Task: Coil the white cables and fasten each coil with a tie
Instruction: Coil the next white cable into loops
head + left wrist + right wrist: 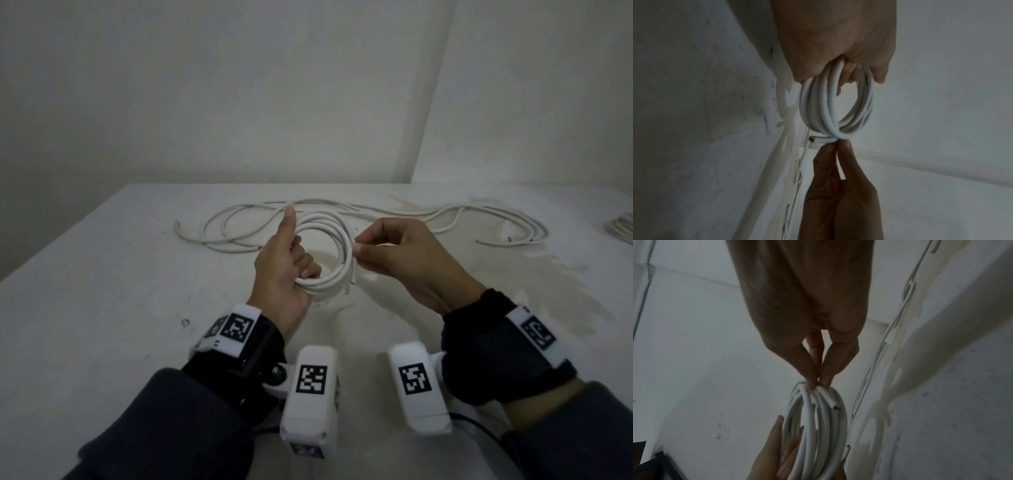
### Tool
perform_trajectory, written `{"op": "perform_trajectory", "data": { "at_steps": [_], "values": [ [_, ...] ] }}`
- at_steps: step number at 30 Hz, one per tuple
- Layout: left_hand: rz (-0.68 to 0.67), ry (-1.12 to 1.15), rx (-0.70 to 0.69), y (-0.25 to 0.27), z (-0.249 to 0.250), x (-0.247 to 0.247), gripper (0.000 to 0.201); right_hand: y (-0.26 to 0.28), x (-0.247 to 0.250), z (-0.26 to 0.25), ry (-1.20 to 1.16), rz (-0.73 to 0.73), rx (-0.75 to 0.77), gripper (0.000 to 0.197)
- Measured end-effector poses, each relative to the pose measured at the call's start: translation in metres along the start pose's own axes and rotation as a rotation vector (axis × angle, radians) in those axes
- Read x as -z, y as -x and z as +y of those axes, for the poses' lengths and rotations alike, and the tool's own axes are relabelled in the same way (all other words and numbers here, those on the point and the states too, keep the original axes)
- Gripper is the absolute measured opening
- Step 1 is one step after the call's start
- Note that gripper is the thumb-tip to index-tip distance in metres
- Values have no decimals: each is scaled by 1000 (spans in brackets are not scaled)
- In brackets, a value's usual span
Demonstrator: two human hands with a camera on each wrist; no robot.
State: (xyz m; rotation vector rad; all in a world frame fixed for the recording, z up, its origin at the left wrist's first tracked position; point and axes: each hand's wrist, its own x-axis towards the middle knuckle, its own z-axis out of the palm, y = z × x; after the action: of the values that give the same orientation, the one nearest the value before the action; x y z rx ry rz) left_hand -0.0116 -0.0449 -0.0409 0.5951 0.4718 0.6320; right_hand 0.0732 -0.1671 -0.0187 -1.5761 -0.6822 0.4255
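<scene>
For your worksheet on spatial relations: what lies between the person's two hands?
The coil of white cable: the left hand grips one side, the right hand pinches the opposite side. Head view shows it.

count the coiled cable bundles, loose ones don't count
2: one coil held between the left hand and right hand; another bundle at the table's far right edge, partly cut off.

Two hands work above one white counter (pixel 102 308): the left hand (pixel 279 270) and the right hand (pixel 407 260). One coiled white cable (pixel 329 253), of about four or five turns, hangs between them. Beyond the coil, loose white cable (pixel 376 209) lies in loops; whether one length or two cannot be told. One more bundle of cable (pixel 621 228) lies at the counter's far right edge. Four square black-and-white markers (pixel 311 378) face up on the wrist rigs.
</scene>
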Motion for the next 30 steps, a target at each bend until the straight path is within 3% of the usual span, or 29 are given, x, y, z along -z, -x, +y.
{"op": "perform_trajectory", "data": {
  "at_steps": [5,9,11,14,18,23,25,28,30],
  "values": [
    [40,28,-10,1,0,1,40,2,-2,1,-26,6,5,16],
    [48,105,-57,0,0,3,40,3,-1,-2,-111,-128,-112,6],
    [18,145,-57,1,0,2,41,5,-5,-2,-123,-170,-108,19],
    [-64,140,-45,3,-4,-3,42,7,-11,-2,-181,-107,-66,36],
    [-157,37,-19,6,-10,-10,44,3,-6,0,-265,13,-8,26],
    [-270,-158,22,6,-16,-8,45,-4,7,-1,-113,111,141,17],
    [-331,-215,91,7,-10,-4,48,-5,21,-4,-10,48,182,18],
    [-482,-331,252,8,4,1,64,-1,35,-10,181,-193,208,19],
    [-562,-471,292,11,8,2,52,2,36,-11,251,-323,211,20]
  ]
}}
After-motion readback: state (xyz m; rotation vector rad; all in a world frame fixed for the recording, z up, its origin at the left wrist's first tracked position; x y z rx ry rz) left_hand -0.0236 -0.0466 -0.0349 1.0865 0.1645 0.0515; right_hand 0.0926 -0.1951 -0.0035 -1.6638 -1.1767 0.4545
